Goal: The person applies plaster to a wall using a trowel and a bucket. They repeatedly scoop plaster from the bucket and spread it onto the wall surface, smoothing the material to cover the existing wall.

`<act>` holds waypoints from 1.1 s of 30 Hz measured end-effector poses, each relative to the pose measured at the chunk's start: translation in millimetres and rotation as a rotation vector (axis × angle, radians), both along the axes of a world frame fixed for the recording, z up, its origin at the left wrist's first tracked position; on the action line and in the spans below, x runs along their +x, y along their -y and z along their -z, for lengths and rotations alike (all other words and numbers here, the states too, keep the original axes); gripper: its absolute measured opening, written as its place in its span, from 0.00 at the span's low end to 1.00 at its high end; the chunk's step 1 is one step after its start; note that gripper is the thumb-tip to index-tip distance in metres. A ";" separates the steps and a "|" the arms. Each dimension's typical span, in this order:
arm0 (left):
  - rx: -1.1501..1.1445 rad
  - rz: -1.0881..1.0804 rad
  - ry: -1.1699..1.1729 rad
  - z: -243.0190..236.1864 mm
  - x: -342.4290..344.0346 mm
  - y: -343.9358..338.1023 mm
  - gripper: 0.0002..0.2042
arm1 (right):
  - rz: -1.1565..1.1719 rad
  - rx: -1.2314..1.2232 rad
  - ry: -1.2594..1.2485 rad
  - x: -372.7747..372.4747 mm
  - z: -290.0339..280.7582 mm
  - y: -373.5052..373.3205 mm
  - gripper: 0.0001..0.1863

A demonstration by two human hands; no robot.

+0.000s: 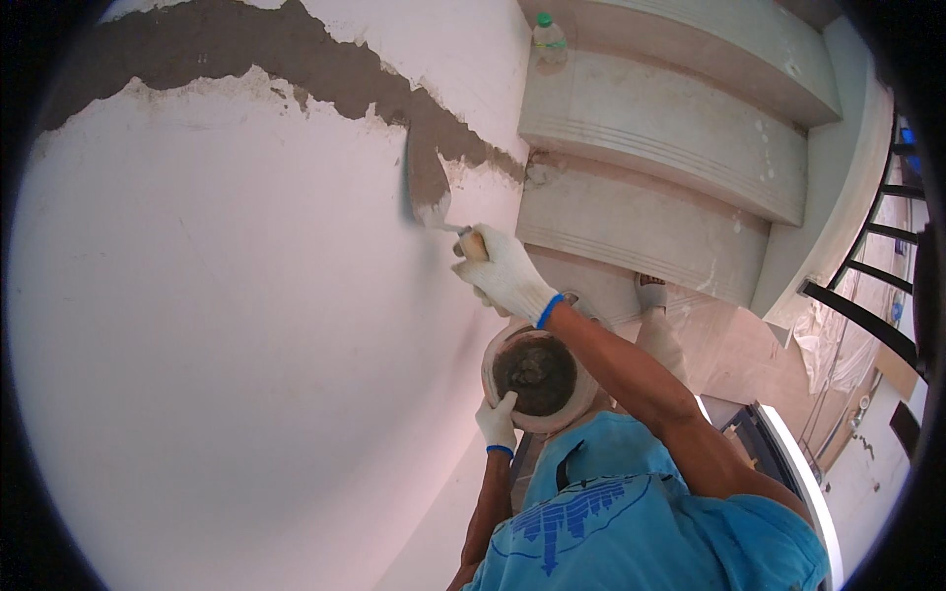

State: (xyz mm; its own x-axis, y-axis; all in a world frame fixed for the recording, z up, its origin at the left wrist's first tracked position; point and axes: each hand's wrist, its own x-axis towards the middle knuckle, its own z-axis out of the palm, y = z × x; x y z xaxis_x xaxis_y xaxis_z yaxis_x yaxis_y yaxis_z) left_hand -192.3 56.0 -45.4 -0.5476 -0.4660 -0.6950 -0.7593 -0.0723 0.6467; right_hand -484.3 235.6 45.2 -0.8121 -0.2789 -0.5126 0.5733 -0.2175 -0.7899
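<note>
In a white knitted glove with a blue cuff, my right hand grips the wooden handle of a trowel. Grey mortar covers much of the trowel's blade, which lies against the white wall at the lower edge of a rough grey mortar strip. My left hand, gloved the same way, clasps the near left rim of a round bucket, thumb over the edge. Dark wet mortar sits inside the bucket. The fingers under the rim are hidden.
Concrete stairs climb along the wall at the upper right. A clear plastic bottle with a green cap stands on a step by the wall. Black metal railing runs down the right side. My foot is near the lowest step.
</note>
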 end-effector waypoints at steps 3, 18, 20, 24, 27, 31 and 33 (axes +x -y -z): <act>0.013 -0.009 -0.005 3.5 1.3 2.4 0.23 | 0.027 -0.011 -0.022 5.3 1.6 -4.0 0.16; 0.035 -0.031 -0.015 5.2 4.8 3.9 0.24 | -0.020 0.042 -0.057 -1.6 1.3 -10.0 0.18; 0.042 -0.038 0.003 3.9 4.5 5.0 0.24 | 0.070 0.012 -0.078 -3.7 2.6 -10.3 0.18; 0.031 -0.030 0.017 4.8 5.7 5.2 0.23 | 0.128 -0.031 -0.052 -34.8 -9.4 -8.7 0.16; 0.025 -0.026 0.027 0.9 2.5 1.7 0.23 | 0.081 -0.008 -0.033 -40.2 -10.8 -5.2 0.16; 0.001 -0.031 0.015 6.3 8.5 6.6 0.22 | -0.017 0.041 -0.083 -3.0 9.8 -1.1 0.18; 0.004 -0.040 0.022 9.2 9.8 8.8 0.22 | -0.057 0.078 -0.086 7.4 16.9 -5.1 0.19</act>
